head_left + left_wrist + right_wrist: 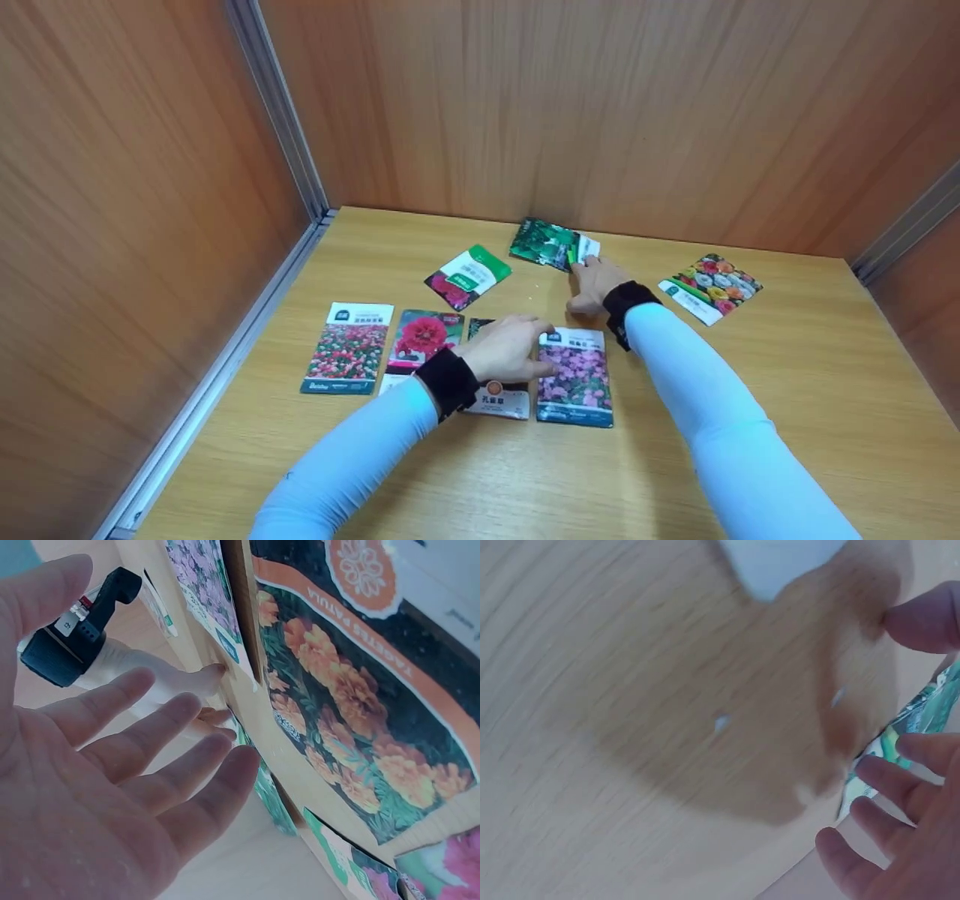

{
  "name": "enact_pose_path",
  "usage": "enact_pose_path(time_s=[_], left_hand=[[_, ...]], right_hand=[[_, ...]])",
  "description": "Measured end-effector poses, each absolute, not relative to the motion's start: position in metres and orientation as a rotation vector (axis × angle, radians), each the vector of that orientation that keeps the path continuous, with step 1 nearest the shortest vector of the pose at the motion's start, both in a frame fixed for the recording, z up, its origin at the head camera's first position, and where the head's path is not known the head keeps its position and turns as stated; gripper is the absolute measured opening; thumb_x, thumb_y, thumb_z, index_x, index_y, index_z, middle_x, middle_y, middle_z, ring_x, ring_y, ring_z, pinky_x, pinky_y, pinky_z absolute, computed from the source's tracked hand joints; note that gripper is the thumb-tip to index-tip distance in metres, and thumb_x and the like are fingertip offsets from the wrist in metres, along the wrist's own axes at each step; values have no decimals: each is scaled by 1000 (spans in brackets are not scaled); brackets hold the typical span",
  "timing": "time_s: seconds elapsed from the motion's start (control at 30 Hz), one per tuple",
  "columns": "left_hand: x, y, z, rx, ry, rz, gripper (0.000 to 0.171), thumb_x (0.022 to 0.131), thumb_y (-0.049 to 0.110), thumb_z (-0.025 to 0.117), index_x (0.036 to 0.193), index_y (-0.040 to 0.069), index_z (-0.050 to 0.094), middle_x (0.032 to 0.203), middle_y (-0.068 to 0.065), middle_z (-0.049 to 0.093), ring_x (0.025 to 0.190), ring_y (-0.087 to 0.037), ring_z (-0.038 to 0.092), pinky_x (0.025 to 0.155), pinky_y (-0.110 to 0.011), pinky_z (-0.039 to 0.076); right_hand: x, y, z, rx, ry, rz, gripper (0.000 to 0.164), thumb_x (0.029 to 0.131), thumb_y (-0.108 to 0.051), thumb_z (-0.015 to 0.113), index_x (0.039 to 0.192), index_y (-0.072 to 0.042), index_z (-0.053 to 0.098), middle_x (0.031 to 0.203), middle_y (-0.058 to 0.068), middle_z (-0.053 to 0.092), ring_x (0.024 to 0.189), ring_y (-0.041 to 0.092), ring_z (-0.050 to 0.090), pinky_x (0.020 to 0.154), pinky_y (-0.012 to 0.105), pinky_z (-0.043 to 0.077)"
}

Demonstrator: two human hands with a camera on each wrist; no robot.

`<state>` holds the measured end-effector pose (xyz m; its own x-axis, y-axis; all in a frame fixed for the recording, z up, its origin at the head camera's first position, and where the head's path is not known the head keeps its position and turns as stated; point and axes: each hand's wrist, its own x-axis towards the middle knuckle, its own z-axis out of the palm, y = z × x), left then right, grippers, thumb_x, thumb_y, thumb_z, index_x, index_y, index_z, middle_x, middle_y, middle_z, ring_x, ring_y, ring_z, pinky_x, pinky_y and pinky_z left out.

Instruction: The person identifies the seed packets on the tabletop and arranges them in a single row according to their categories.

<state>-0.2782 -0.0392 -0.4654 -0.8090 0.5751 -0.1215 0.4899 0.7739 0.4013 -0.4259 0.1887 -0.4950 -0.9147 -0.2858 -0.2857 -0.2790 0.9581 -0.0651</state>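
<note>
My right hand (596,285) reaches to the back of the table, its fingers at the white end of a green leafy seed packet (541,241). In the right wrist view its fingers (885,780) are spread, the thumb well apart from that packet. My left hand (506,349) hovers over a marigold seed packet (337,690), partly covering it in the head view. The left wrist view shows its fingers loosely extended, with nothing held. Just right of it lies a purple-flower seed packet (576,375). To its left lies a pink-carnation packet (426,334), partly hidden by the left wrist.
A red-and-pink flower packet (346,349) ends the front row at the left. A green-and-white packet (466,276) lies angled behind the row. A mixed-flower packet (712,289) lies at the right. Wooden panels (585,112) enclose the table (787,405) at the back and sides.
</note>
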Motion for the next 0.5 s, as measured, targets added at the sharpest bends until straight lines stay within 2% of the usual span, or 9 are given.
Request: enact_pose_path(time_s=[0.2, 0.37, 0.5], left_hand=[[-280, -33, -463, 829, 2716, 540, 69, 98, 51, 74, 155, 18, 53, 152, -5, 59, 141, -26, 54, 115, -47, 47], [-281, -30, -463, 873, 2725, 533, 68, 98, 49, 74, 154, 16, 54, 149, -6, 62, 138, -26, 56, 115, -46, 47], [-283, -26, -464, 883, 2727, 533, 68, 98, 49, 74, 153, 15, 55, 148, -7, 62, 137, -27, 57, 114, -47, 48]], right_hand=[[-424, 201, -498, -365, 2843, -27, 86, 90, -55, 68, 156, -2, 49, 150, 28, 47, 139, 48, 46, 115, 63, 42], [-417, 204, -496, -385, 2875, -35, 74, 90, -53, 69, 137, 3, 63, 136, 24, 57, 127, 43, 52, 110, 59, 47], [-413, 204, -491, -322, 2895, -75, 52, 92, -52, 69, 106, -3, 71, 103, 15, 65, 97, 34, 60, 85, 48, 54]])
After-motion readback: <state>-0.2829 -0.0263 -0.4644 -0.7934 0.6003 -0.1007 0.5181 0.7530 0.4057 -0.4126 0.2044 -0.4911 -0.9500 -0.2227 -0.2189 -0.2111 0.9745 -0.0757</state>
